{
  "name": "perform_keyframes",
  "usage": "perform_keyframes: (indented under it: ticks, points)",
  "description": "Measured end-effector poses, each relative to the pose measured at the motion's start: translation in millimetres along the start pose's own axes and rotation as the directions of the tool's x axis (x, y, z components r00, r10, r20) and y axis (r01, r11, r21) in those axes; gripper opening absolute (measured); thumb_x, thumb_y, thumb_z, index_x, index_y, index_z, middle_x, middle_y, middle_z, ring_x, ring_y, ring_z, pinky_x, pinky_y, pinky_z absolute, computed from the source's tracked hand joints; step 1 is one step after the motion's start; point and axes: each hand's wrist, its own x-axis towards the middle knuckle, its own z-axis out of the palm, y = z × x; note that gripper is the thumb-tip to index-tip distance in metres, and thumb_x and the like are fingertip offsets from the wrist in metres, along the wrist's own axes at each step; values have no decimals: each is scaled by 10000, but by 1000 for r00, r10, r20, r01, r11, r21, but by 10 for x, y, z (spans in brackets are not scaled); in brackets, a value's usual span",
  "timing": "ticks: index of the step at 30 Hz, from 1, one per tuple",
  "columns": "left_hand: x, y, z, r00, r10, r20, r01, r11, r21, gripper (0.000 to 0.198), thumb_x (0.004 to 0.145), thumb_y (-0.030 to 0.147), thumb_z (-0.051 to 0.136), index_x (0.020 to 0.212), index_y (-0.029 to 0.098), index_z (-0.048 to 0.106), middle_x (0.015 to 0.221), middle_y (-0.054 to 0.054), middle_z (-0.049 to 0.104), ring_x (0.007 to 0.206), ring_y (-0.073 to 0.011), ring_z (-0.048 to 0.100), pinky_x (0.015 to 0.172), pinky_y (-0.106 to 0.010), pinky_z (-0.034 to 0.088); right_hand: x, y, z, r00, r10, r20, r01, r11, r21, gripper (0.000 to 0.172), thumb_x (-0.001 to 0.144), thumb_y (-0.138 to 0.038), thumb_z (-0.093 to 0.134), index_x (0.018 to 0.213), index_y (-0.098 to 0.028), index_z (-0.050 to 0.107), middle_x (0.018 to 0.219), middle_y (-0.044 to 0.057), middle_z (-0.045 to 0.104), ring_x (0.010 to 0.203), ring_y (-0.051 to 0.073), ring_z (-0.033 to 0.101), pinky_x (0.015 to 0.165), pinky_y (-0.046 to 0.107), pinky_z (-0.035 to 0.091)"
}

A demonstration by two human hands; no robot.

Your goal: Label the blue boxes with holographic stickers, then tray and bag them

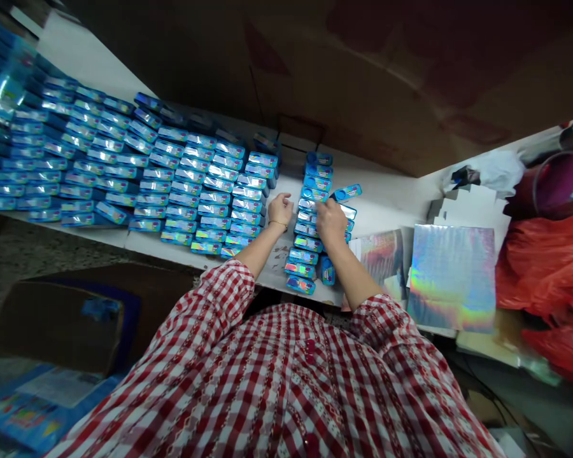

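Observation:
Rows of small blue packaged boxes [205,197] cover the white table [391,203]. A separate column of the same blue boxes [310,222] runs toward me in the middle. My left hand [279,208] rests on the table just left of that column, fingers curled with nothing visible in them. My right hand [330,219] lies over the column's right side, fingers closed down on a box there. One blue box [347,192] sits tilted just beyond my right hand. Red-and-white checked sleeves cover both arms.
A stack of shiny holographic sheets [451,273] lies at the right of the table, with a smaller printed sheet [382,254] beside it. Red plastic bags [549,273] pile up far right. A cardboard box [52,324] stands on the floor at left.

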Motion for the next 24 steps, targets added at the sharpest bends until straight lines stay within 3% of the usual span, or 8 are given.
perform_keyframes:
  ticks: [3, 6, 8, 10, 12, 14, 19, 24]
  points:
    - [-64, 64, -52, 995, 56, -79, -55, 998, 17, 310, 803, 115, 450, 1050, 140, 634, 993, -87, 654, 845, -169, 607, 837, -289, 448, -70, 55, -11, 989, -140, 48, 142, 988, -56, 370, 860, -125, 391, 1144, -194, 618, 980, 147, 583, 853, 250, 518, 739, 364, 381]
    - [-277, 329, -57, 968, 247, -51, -245, 969, 32, 292, 862, 189, 428, 1073, 156, 627, 1043, -92, 633, 903, -176, 586, 868, -294, 430, -198, 276, -97, 991, -107, -82, 107, 994, -5, 375, 859, -148, 384, 1136, -206, 630, 935, 115, 586, 829, 222, 511, 742, 339, 385]
    - [-498, 565, 18, 911, 400, 99, -408, 909, 83, 283, 888, 301, 443, 1028, 174, 653, 1013, -85, 643, 979, -200, 563, 913, -316, 402, -344, 546, -211, 978, -28, -209, 44, 996, 74, 389, 869, -159, 351, 1129, -209, 637, 913, 96, 581, 841, 209, 519, 751, 324, 401]
    - [-732, 777, 159, 815, 474, 333, -542, 826, 151, 312, 838, 418, 535, 981, 180, 677, 997, -89, 646, 1012, -235, 546, 916, -345, 390, -516, 866, -330, 955, 28, -295, 13, 991, 137, 398, 871, -149, 337, 1103, -209, 654, 893, 87, 576, 848, 200, 532, 754, 320, 418]
    - [-926, 918, 338, 733, 454, 507, -622, 748, 230, 341, 782, 463, 600, 948, 180, 690, 1012, -103, 638, 1028, -267, 531, 892, -371, 388, -666, 1156, -402, 955, 13, -296, 29, 990, 136, 382, 863, -138, 362, 1065, -219, 676, 890, 80, 585, 833, 193, 541, 743, 319, 428]
    - [-1043, 979, 516, 699, 410, 586, -657, 692, 299, 292, 791, 427, 599, 898, 174, 699, 1019, -116, 632, 1043, -284, 518, 870, -385, 385, -769, 1355, -400, 974, -51, -222, 69, 995, 77, 358, 854, -131, 402, 1042, -230, 689, 927, 79, 608, 825, 189, 543, 739, 321, 427]
    - [-1095, 949, 751, 736, 355, 576, -621, 692, 368, 227, 848, 307, 524, 818, 173, 704, 978, -109, 647, 1017, -264, 533, 833, -374, 383, -930, 1470, -223, 979, -202, -38, 201, 979, -37, 334, 873, -155, 425, 1089, -220, 672, 1042, 97, 637, 864, 205, 533, 776, 344, 421]
    - [-1101, 938, 721, 783, 324, 531, -547, 763, 343, 243, 869, 317, 493, 835, 180, 691, 1000, -94, 654, 1004, -250, 542, 807, -369, 384, -1075, 1502, -179, 971, -219, -97, 219, 976, -14, 339, 909, -203, 382, 1140, -190, 631, 1132, 118, 621, 931, 208, 540, 810, 351, 440]
